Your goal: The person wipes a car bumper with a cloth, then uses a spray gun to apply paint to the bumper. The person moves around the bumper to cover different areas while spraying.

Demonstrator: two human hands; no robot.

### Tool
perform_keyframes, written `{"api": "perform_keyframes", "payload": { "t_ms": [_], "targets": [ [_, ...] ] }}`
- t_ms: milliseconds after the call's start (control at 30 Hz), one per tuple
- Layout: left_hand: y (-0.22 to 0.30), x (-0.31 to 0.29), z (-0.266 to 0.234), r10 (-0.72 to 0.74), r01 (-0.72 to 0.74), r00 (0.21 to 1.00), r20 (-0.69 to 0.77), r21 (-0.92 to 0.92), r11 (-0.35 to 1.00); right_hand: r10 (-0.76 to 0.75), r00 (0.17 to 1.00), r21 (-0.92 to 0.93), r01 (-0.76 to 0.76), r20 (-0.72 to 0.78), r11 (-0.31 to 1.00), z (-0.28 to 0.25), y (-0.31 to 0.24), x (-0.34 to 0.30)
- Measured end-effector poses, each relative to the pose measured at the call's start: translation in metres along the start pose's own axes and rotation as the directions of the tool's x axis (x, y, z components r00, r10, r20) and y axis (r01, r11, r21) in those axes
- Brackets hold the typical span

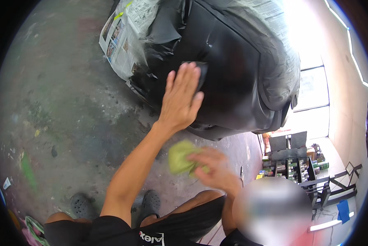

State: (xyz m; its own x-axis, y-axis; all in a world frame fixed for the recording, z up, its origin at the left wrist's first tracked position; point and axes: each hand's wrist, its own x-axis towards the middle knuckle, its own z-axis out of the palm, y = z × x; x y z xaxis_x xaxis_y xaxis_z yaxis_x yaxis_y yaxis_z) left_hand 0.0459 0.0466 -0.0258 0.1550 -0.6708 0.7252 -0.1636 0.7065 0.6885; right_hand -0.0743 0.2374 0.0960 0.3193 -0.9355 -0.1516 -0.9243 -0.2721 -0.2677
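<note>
My left hand lies flat, fingers stretched out, on a black vehicle body panel. Under its fingertips, and poking out beside them, is a thin dark sheet that looks like sandpaper. Below and to the right, apart from the panel, my right hand is closed around a yellow-green cloth. Motion blurs both the hand and the cloth. What lies beneath my left palm is hidden.
Newspaper masking covers the panel's left side, and more wraps its right. A stained concrete floor spreads left. At lower right stand a rack of cans and a dark metal frame. My clogs are below.
</note>
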Motion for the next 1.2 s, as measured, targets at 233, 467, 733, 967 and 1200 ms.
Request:
{"api": "perform_keyframes", "payload": {
  "t_ms": [233, 467, 733, 967, 1200],
  "targets": [
    [-0.038, -0.046, -0.064, -0.457, 0.421, 0.785, -0.419, -0.180, 0.889, -0.448, 0.798, -0.839, -0.127, -0.403, 0.529, -0.047, -0.008, 0.128],
    [-0.043, -0.043, -0.080, -0.601, 0.527, 0.681, -0.419, -0.289, 0.799, -0.509, 0.775, -0.902, -0.176, -0.374, 0.394, -0.056, -0.003, 0.239],
    [-0.054, -0.028, -0.084, -0.658, 0.529, 0.609, -0.444, -0.391, 0.753, -0.631, 0.740, -0.963, -0.088, -0.234, 0.255, -0.083, -0.026, 0.306],
    [-0.078, -0.070, -0.111, -0.700, 0.614, 0.572, -0.427, -0.343, 0.711, -0.422, 0.902, -0.907, 0.096, -0.094, 0.409, 0.045, 0.028, 0.224],
    [-0.102, -0.100, -0.131, -0.744, 0.702, 0.459, -0.485, -0.316, 0.639, -0.350, 0.926, -0.866, 0.285, 0.139, 0.411, 0.143, 0.089, 0.219]
  ]
}}
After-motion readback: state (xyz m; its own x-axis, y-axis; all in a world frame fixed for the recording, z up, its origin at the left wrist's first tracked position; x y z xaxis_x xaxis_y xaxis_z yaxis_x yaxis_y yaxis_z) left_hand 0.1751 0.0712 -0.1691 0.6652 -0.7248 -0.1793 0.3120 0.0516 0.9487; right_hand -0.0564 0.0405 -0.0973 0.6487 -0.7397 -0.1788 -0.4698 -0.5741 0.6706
